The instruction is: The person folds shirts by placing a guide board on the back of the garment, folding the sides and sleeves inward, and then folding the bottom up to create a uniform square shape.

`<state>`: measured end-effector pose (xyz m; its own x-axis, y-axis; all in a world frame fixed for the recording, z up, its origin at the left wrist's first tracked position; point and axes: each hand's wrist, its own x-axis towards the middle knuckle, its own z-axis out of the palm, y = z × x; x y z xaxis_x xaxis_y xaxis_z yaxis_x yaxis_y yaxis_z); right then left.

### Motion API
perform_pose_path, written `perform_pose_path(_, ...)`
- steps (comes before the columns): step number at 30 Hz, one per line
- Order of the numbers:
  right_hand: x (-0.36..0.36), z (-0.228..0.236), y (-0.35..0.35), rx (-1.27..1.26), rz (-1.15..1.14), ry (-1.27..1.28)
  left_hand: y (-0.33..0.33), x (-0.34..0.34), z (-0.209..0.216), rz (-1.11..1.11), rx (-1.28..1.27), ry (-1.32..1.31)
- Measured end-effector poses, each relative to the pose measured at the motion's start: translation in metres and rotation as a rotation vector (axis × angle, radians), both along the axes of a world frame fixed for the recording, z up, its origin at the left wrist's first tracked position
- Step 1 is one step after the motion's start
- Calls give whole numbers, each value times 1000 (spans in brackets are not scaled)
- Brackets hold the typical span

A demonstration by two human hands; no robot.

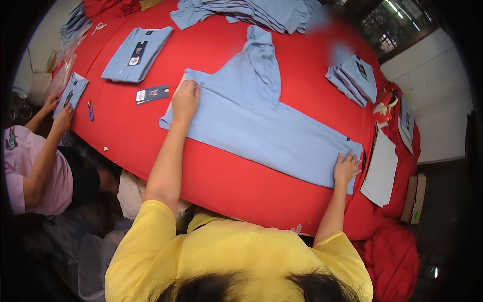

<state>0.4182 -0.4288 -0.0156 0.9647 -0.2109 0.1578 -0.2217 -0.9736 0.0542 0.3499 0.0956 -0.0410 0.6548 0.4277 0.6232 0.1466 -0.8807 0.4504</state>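
Note:
A light blue shirt [261, 128] lies partly folded into a long strip across the red-covered table [226, 181], with one sleeve sticking out toward the far side. At its left end my left hand [186, 100] is closed on the edge, where a thin pale strip shows beside the cloth. My right hand [346, 168] rests with fingers spread on the right end, near a small dark label [348, 139]. Left of my left hand lies a dark hang tag [152, 94] with a white sticker.
A folded blue shirt [141, 55] with a tag lies far left; more folded shirts [354, 80] are stacked at the right. Unfolded blue shirts [256, 12] lie at the far side. White sheets [381, 168] sit near the right edge. At left, another person's hands [61, 118] hold a folded blue shirt.

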Motion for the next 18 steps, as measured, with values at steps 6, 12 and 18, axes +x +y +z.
perform_pose_path(6, 29, 47, 249, 723, 1035, -156, 6, -6, -3, 33, -119, 38)
perform_pose_path(12, 47, 30, 468, 752, 1310, 94, 6, 2, 4, 3, -263, 80)
perform_pose_path(18, 62, 14, 512, 699, 963, 328, 16, -4, 3, 19, -343, 134)
